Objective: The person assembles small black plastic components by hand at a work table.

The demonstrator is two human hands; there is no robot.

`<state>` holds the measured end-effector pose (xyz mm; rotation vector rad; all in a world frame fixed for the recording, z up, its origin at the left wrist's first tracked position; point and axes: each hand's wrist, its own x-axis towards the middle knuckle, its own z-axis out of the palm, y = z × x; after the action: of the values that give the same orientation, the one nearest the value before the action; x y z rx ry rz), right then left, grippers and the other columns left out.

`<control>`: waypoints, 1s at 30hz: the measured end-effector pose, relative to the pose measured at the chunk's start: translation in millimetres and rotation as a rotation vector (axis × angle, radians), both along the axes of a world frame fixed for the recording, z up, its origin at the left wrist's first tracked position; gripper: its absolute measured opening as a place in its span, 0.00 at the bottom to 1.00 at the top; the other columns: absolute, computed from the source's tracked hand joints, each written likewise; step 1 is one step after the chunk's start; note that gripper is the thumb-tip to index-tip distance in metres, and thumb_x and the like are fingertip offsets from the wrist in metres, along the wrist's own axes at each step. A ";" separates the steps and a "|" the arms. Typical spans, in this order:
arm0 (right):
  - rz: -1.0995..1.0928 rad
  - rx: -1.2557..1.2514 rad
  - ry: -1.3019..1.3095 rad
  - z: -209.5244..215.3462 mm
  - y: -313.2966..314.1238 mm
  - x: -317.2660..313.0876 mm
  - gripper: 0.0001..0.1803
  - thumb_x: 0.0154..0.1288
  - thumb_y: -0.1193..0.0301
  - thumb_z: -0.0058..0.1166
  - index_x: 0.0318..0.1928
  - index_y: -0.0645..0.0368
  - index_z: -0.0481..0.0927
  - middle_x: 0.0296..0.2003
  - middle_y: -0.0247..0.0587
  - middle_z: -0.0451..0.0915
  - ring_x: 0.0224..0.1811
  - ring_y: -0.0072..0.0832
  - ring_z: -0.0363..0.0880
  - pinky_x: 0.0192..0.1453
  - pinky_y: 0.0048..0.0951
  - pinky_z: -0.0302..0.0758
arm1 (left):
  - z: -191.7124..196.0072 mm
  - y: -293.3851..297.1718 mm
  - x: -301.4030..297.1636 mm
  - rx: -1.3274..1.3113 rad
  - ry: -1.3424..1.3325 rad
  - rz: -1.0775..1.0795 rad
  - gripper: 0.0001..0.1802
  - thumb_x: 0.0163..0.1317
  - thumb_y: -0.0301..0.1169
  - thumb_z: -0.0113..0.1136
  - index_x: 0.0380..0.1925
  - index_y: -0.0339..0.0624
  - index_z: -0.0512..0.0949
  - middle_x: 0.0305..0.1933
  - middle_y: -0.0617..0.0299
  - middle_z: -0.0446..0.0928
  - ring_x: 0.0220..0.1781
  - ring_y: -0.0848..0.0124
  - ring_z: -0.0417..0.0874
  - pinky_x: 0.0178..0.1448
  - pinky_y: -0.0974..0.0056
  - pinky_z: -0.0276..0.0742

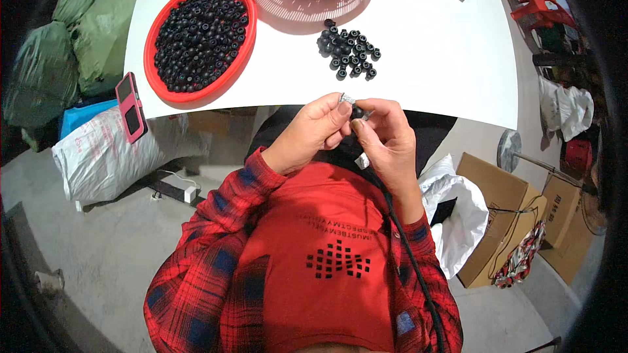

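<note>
Fingertips pinched nearly closed.
Left hand (307,132) grips silvery bit (347,98), right hand (395,147) black piece (358,112); loose pile (350,50) near, likely for easy reach.

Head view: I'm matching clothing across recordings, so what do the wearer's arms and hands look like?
Both the left sleeve and right sleeve are red, dark blue and black plaid. The left hand and right hand wear no gloves. A black cord runs along the right arm's inner side.
</note>
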<state>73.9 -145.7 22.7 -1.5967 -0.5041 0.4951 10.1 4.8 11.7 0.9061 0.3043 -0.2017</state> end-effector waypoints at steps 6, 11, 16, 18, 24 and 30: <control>0.004 -0.087 -0.093 1.8 -3.3 -0.5 0.14 0.59 0.82 0.56 0.47 0.60 0.77 0.28 0.28 0.76 0.26 0.10 0.70 0.29 0.13 0.68 | -0.9 -1.3 -0.7 -0.285 0.050 0.001 0.12 0.67 0.40 0.53 0.38 0.43 0.71 0.27 0.71 0.69 0.20 0.87 0.60 0.22 0.81 0.55; 0.013 -0.035 -0.125 0.2 -3.7 -0.8 0.15 0.59 0.82 0.55 0.48 0.59 0.78 0.32 0.32 0.78 0.28 0.11 0.72 0.31 0.14 0.69 | -9.0 -3.1 -5.9 -0.370 0.018 -0.001 0.14 0.68 0.39 0.51 0.45 0.41 0.71 0.27 0.70 0.69 0.18 0.86 0.61 0.21 0.79 0.55; 0.012 -0.006 -0.102 7.6 -2.3 -2.7 0.15 0.60 0.82 0.54 0.48 0.61 0.77 0.31 0.30 0.78 0.28 0.11 0.72 0.31 0.14 0.69 | -6.7 -7.5 -5.5 -0.321 0.021 0.031 0.15 0.68 0.40 0.52 0.45 0.41 0.71 0.25 0.70 0.68 0.18 0.85 0.61 0.22 0.79 0.55; 0.019 -0.001 -0.044 9.8 -3.3 -2.9 0.14 0.61 0.81 0.54 0.48 0.61 0.77 0.29 0.29 0.77 0.27 0.10 0.71 0.30 0.13 0.68 | -5.6 -8.6 -5.5 -0.289 0.018 0.052 0.15 0.68 0.40 0.52 0.45 0.41 0.71 0.24 0.70 0.68 0.19 0.85 0.61 0.22 0.79 0.56; -0.036 -0.021 0.000 8.9 -4.3 -2.9 0.14 0.62 0.79 0.54 0.49 0.61 0.76 0.22 0.22 0.69 0.23 0.07 0.66 0.26 0.12 0.63 | -10.1 -8.4 -8.9 -0.219 -0.025 0.056 0.15 0.66 0.40 0.54 0.44 0.40 0.72 0.25 0.69 0.70 0.19 0.85 0.63 0.22 0.80 0.58; 0.024 -0.039 0.013 15.5 -5.2 -4.2 0.12 0.66 0.78 0.50 0.50 0.64 0.75 0.27 0.25 0.71 0.25 0.10 0.66 0.28 0.13 0.63 | -11.5 -9.4 -9.8 -0.254 -0.035 0.062 0.16 0.66 0.40 0.55 0.45 0.40 0.72 0.26 0.69 0.72 0.19 0.84 0.65 0.22 0.80 0.59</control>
<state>69.7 -150.9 38.3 -1.6250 -0.5068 0.5363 0.3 -4.6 0.3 0.6478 0.2665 -0.1629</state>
